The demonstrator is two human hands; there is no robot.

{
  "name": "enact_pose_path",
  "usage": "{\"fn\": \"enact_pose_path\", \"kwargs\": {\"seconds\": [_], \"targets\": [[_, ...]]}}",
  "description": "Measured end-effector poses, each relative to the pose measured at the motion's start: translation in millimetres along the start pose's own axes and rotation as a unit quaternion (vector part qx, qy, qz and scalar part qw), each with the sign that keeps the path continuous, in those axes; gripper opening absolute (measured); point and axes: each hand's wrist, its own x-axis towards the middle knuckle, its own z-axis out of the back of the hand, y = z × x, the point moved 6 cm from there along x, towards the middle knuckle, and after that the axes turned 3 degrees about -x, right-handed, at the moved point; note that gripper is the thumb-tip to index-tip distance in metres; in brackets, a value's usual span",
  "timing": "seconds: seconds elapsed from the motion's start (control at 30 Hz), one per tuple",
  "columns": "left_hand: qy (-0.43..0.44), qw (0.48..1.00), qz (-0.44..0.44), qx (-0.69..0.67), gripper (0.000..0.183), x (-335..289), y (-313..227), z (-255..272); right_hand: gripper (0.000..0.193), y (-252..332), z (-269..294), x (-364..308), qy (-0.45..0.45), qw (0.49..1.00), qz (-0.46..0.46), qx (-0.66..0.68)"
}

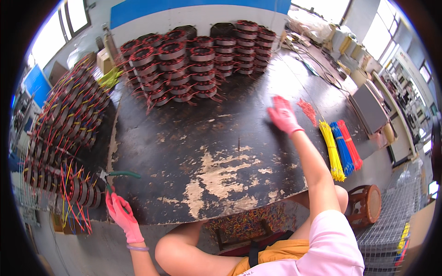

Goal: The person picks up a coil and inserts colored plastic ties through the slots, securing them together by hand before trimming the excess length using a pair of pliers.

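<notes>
I have the left hand (122, 212), in a pink glove, closed around one handle of the green-handled cutters (123, 173) at the near left edge of the dark, worn table (258, 138). The cutters stand spread, their other handle pointing right over the tabletop. My right hand (283, 116), gloved too, reaches far to the right side, palm down with fingers extended and holding nothing that I can see; I can't tell whether it presses on the surface. Just to its right lies a scatter of small red pieces (307, 112). Nearer and further right I have three bundles side by side: yellow (332, 152), then blue (342, 147), then red (351, 146). Left of the cutters, loose coloured wires (70, 195) hang by a pile of wire-wound rings (69, 110). Across the far side stand stacks of similar rings (202, 58). A round wooden stool (371, 204) sits near right, beyond the table.
</notes>
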Motion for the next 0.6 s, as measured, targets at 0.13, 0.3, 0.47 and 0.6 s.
{"fn": "enact_pose_path", "kwargs": {"seconds": [0.13,0.3,0.47,0.6], "targets": [[-0.017,0.998,-0.031,0.060,0.042,-1,-17,9,0.070,237,59,-23,0.099,0.948,0.225,0.202],[-0.017,0.999,-0.013,0.027,0.043,9,1,20,0.079,307,15,-56,-0.051,0.883,0.353,0.304],[-0.011,0.998,-0.010,0.058,0.041,21,0,43,0.081,129,9,-32,-0.037,0.955,0.226,0.187],[0.001,0.995,-0.026,0.093,0.046,16,-9,36,0.084,9,13,-35,0.048,0.984,0.134,0.108]]}}
